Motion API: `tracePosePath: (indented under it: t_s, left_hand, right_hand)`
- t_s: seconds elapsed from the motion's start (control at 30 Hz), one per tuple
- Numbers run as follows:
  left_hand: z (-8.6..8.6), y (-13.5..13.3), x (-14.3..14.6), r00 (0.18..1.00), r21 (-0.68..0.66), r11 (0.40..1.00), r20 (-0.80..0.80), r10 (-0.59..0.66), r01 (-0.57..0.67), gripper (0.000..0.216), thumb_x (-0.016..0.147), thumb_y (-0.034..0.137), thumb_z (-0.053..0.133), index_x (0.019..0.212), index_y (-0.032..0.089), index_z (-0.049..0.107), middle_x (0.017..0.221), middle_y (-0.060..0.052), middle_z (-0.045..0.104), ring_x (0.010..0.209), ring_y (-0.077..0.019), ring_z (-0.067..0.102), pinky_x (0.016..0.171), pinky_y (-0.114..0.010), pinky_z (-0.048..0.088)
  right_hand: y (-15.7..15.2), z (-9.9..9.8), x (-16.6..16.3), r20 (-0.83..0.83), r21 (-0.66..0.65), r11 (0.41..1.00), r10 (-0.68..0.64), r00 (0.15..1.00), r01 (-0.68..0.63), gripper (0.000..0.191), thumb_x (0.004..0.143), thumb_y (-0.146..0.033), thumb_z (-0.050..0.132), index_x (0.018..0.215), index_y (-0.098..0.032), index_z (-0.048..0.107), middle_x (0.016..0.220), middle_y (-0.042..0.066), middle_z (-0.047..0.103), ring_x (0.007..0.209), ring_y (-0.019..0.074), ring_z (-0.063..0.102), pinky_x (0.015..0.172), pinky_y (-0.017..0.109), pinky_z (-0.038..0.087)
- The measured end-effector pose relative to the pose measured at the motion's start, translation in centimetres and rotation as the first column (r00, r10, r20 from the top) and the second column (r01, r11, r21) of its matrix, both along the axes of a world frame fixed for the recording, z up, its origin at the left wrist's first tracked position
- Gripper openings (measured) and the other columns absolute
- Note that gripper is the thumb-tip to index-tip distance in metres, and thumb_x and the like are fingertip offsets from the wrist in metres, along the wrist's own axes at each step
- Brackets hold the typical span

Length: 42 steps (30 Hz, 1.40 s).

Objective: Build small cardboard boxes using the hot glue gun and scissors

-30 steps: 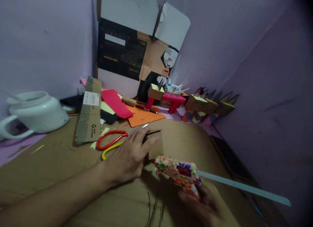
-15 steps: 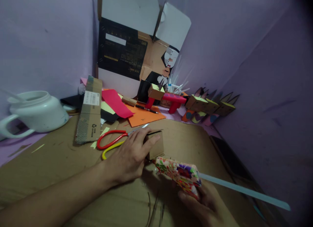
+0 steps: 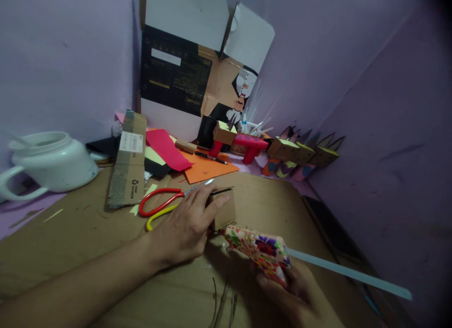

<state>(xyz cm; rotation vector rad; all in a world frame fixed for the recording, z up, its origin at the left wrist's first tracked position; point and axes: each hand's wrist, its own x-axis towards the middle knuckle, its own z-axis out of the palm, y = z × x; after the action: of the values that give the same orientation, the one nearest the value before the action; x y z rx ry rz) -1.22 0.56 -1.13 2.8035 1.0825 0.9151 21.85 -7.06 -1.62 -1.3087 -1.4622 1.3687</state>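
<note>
Fingers [image 3: 204,195] on cardboard box [image 3: 225,211], stick [image 3: 19,140] in pot [image 3: 58,165]

Small box [image 3: 225,211] — partly hidden by left hand [image 3: 190,224]; fine carton print [image 3: 189,81] — illegible.

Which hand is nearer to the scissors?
Left. The left hand partly covers the scissors; the right hand is farther off to their right, holding the glue gun.
</note>
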Motion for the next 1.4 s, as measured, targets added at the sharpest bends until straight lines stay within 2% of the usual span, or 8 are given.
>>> tracePosePath:
  t_s: [0.23,0.37,0.53,0.8,1.1,1.23,1.4]
  left_hand:
    - [-0.2,0.0,0.0,1.0,-0.009,1.0,-0.014,0.011,-0.011,0.077,0.063,-0.005,0.045,0.136,0.012,0.033,0.136,-0.019,0.032,0.127,-0.0325,0.035,0.104,-0.051,0.038]
    - [-0.3,0.1,-0.2,1.0,0.016,1.0,-0.003,0.002,-0.002,0.076,0.063,-0.004,0.045,0.136,0.012,0.031,0.135,-0.019,0.031,0.125,-0.0327,0.036,0.102,-0.051,0.039]
    - [-0.1,0.1,-0.1,1.0,0.001,1.0,-0.014,0.01,-0.01,0.077,0.062,-0.005,0.045,0.136,0.012,0.032,0.135,-0.019,0.032,0.125,-0.0327,0.036,0.103,-0.05,0.038]
    - [0.1,-0.1,-0.2,0.999,-0.005,1.0,-0.031,0.026,-0.026,0.077,0.062,-0.005,0.046,0.136,0.012,0.032,0.134,-0.019,0.032,0.125,-0.034,0.036,0.103,-0.05,0.04]
    - [-0.4,0.3,-0.1,1.0,0.03,0.999,-0.006,0.022,-0.022,0.075,0.063,-0.006,0.045,0.135,0.011,0.033,0.134,-0.02,0.032,0.126,-0.0336,0.035,0.103,-0.049,0.04]
    - [-0.2,0.4,0.0,0.999,0.02,0.999,-0.023,0.026,-0.026,0.076,0.063,-0.007,0.045,0.135,0.011,0.033,0.135,-0.02,0.031,0.127,-0.0337,0.035,0.103,-0.05,0.04]
    - [-0.2,0.2,-0.2,1.0,0.015,1.0,-0.013,0.025,-0.025,0.074,0.063,-0.006,0.045,0.135,0.011,0.033,0.134,-0.02,0.032,0.127,-0.0333,0.035,0.103,-0.05,0.04]
  right_hand:
    - [-0.3,-0.5,0.5,0.069,0.015,0.988,-0.153,0.986,0.152,0.045,0.074,-0.046,0.068,0.109,-0.018,0.067,0.109,0.013,0.071,0.101,0.0304,0.066,0.092,0.041,0.049]
    - [0.0,-0.2,0.7,0.07,0.029,0.996,-0.084,0.994,0.082,0.04,0.076,-0.042,0.067,0.108,-0.019,0.068,0.111,0.013,0.071,0.101,0.0296,0.066,0.09,0.039,0.051]
    - [0.2,-0.7,1.2,0.017,0.008,0.994,-0.108,0.994,0.108,0.038,0.076,-0.037,0.069,0.109,-0.019,0.067,0.11,0.012,0.071,0.103,0.0284,0.065,0.093,0.038,0.049]
    - [0.3,-0.5,1.6,0.076,0.019,0.997,-0.078,0.994,0.077,0.038,0.078,-0.038,0.066,0.109,-0.016,0.065,0.11,0.012,0.07,0.102,0.028,0.064,0.091,0.036,0.05]
    - [0.6,-0.3,1.8,0.158,0.067,0.994,-0.099,0.982,0.089,0.035,0.078,-0.038,0.063,0.105,-0.015,0.067,0.099,0.012,0.072,0.089,0.0272,0.067,0.08,0.035,0.053]
    - [0.7,-0.1,1.4,0.149,0.086,0.987,-0.147,0.978,0.136,0.038,0.075,-0.039,0.066,0.104,-0.015,0.067,0.1,0.013,0.072,0.091,0.0285,0.066,0.082,0.037,0.052]
    - [0.8,0.5,1.0,0.136,0.078,0.989,-0.139,0.981,0.129,0.038,0.074,-0.04,0.065,0.101,-0.015,0.068,0.1,0.013,0.072,0.091,0.0292,0.067,0.082,0.037,0.053]
